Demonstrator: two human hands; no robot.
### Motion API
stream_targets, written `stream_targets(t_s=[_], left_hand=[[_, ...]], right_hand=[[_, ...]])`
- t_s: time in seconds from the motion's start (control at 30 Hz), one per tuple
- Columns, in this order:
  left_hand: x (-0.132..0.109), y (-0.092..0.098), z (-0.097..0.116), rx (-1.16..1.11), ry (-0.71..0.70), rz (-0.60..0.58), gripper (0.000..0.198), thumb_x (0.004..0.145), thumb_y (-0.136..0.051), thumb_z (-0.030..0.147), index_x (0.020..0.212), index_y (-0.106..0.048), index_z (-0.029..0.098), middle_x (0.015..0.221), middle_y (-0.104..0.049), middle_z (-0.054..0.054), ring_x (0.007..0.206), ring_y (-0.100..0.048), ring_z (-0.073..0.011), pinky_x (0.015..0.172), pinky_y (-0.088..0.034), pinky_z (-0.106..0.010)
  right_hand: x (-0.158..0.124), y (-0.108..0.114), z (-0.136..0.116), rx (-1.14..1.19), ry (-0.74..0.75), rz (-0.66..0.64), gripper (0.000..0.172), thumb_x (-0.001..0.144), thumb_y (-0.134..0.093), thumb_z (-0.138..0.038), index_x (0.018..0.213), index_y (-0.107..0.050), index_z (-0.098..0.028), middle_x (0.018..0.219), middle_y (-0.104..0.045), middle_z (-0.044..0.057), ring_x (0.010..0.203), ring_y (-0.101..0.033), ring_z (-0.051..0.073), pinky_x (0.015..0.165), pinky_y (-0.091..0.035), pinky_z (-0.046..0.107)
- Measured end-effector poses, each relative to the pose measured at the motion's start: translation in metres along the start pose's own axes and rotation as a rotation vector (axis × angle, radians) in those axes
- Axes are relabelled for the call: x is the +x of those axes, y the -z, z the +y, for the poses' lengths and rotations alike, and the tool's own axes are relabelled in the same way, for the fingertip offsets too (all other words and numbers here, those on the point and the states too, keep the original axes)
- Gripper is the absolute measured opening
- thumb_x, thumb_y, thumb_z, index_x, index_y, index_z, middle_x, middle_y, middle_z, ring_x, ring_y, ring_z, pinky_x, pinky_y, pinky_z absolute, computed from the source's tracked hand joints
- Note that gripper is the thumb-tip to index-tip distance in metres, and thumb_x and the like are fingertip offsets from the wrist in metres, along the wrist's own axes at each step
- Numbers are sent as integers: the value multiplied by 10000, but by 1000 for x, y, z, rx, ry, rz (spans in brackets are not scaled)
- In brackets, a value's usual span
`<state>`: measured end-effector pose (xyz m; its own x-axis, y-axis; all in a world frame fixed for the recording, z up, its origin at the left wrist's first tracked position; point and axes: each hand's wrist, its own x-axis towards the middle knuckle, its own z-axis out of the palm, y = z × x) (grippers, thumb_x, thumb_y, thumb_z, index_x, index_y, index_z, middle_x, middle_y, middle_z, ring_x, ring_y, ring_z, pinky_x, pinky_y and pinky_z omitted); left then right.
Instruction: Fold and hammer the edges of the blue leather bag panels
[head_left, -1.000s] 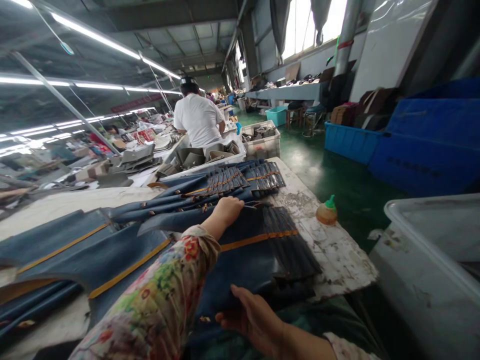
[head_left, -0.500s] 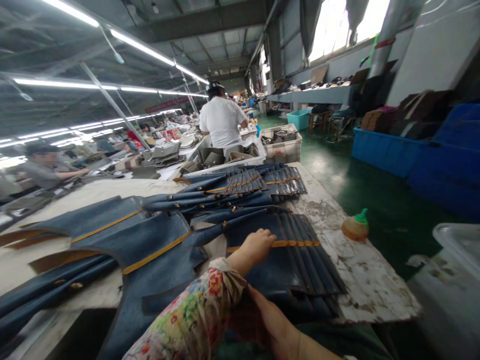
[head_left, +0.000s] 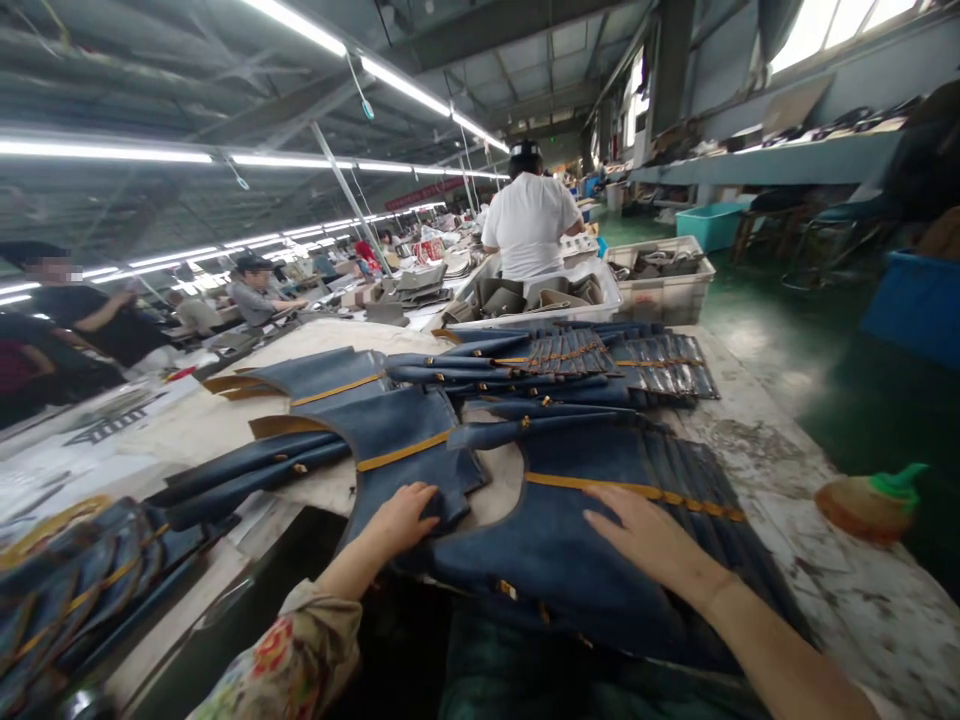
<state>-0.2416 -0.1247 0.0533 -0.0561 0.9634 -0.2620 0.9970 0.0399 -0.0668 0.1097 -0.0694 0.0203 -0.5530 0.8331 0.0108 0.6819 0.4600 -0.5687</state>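
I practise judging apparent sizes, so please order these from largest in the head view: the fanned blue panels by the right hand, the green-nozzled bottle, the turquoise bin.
1. Fanned blue panels
2. Green-nozzled bottle
3. Turquoise bin
Nearness enlarges the bottle against the bin, so their real order is unsure.

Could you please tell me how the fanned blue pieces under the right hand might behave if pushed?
The fanned blue pieces would probably flex rather than stay rigid, since they look thin and bow gently. They may slide over one another, as they lie overlapped. Their slight sheen suggests a rather smooth, perhaps slippery surface beneath the right hand.
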Motion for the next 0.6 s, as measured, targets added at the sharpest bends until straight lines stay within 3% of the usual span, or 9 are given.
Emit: stream_targets(t_s=[0.13, 0.27, 0.43, 0.5, 0.6], left_hand=[[-3, -5, -1, 40, 17, -90, 655, 755, -513, 237, 1384, -333, 198, 1434, -322, -98, 1292, -338, -248, 1004, -370, -405], [-7, 3, -5, 75, -26, -216, 857, 614, -572, 142, 1414, -270, 203, 1467, -244, -114, 1322, -291, -259, 990, -388, -410], [-16, -2, -1, 163, 16, -182, 921, 577, -538, 60, 1427, -221, 218, 1495, -104, -132, 1353, -181, -330, 935, -372, -569], [-19, -6, 5, 178, 32, -138, 874, 601, -518, 50, 1419, -249, 199, 1485, -150, -149, 1342, -221, -320, 935, -386, -539], [-21, -8, 13, 169, 41, -37, 700, 686, -469, 75, 1368, -353, 179, 1391, -386, -136, 1253, -403, -245, 952, -408, -396]], right_hand=[[34, -13, 20, -225, -42, -85, 594, 790, -587, -295, 1315, -447, -55, 1312, -440, 195, 1222, -400, 294, 1039, -287, 407], [42, -24, 25, -322, -79, -151, 660, 763, -627, -341, 1338, -424, -89, 1350, -388, 207, 1259, -346, 310, 1031, -262, 453], [41, -24, 26, -362, -86, -189, 668, 783, -601, -358, 1360, -393, -94, 1365, -368, 203, 1269, -333, 297, 1038, -238, 451], [42, -23, 26, -363, -87, -194, 672, 782, -601, -360, 1362, -390, -96, 1368, -366, 201, 1268, -336, 295, 1038, -236, 449], [42, -24, 26, -365, -94, -190, 682, 775, -608, -365, 1367, -384, -111, 1373, -361, 194, 1268, -338, 285, 1041, -228, 443]])
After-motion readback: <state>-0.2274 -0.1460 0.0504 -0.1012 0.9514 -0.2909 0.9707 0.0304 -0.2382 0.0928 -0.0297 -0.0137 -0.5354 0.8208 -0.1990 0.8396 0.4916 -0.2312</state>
